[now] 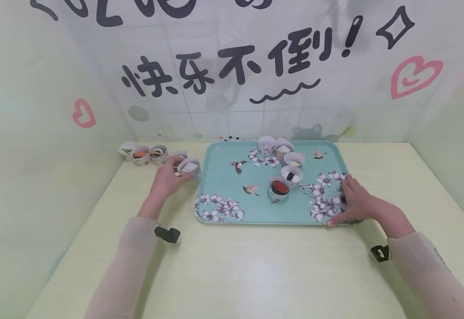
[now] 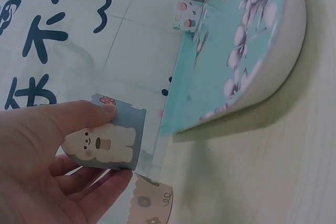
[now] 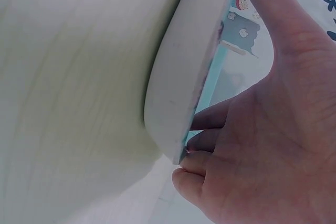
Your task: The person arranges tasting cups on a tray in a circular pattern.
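Observation:
My left hand (image 1: 169, 176) pinches a small paper baking cup (image 1: 189, 166) between thumb and fingers, just left of the tray. The cup has a pale piece inside and, in the left wrist view, a bear print on its blue-grey wall (image 2: 105, 142). Another paper cup (image 2: 152, 200) with a beige pattern stands just beyond the fingers. At the tray's right front corner rests my right hand (image 1: 356, 200), thumb along the front edge and fingers at the right rim. Flowers and birds decorate the turquoise tray (image 1: 224, 181). Several filled cups stand on it in a curved line, the nearest a cup with a red-topped piece (image 1: 279, 189).
Further left on the table (image 1: 255, 270), more filled cups stand in a row, among them one with an orange topping (image 1: 140, 155). Behind the tray rises a white printed backdrop (image 1: 232, 110), with side panels at left and right.

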`<act>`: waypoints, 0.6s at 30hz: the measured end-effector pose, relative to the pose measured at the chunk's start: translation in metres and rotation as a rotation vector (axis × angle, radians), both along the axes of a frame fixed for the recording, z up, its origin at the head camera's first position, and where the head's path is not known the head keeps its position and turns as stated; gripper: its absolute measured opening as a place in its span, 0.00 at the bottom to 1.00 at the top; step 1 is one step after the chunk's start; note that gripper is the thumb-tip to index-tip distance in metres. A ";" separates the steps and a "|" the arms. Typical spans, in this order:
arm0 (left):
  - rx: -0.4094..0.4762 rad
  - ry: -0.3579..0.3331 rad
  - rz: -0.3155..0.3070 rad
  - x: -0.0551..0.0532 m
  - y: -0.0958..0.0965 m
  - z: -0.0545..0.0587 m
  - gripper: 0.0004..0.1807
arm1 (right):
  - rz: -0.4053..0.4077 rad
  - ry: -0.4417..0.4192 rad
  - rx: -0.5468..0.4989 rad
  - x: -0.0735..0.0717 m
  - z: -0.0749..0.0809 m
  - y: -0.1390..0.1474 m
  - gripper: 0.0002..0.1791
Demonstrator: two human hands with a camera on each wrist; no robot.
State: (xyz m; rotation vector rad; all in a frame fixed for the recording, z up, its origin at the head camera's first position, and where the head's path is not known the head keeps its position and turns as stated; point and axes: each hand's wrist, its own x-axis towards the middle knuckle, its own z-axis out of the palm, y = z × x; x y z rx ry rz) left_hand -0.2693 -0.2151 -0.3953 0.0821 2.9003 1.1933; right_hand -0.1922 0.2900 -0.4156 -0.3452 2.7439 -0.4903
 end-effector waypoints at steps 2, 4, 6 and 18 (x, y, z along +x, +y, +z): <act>-0.007 -0.001 -0.020 0.000 0.004 0.000 0.32 | 0.001 -0.001 0.004 -0.001 0.000 0.000 0.78; -0.010 -0.004 -0.040 0.001 0.009 0.001 0.32 | 0.004 0.000 0.007 -0.001 0.001 0.000 0.78; -0.014 -0.008 -0.057 0.001 0.014 0.001 0.33 | 0.003 0.000 0.010 -0.002 0.001 0.000 0.78; 0.042 -0.028 -0.139 0.004 0.038 -0.005 0.33 | -0.005 -0.009 0.009 -0.001 0.001 0.001 0.78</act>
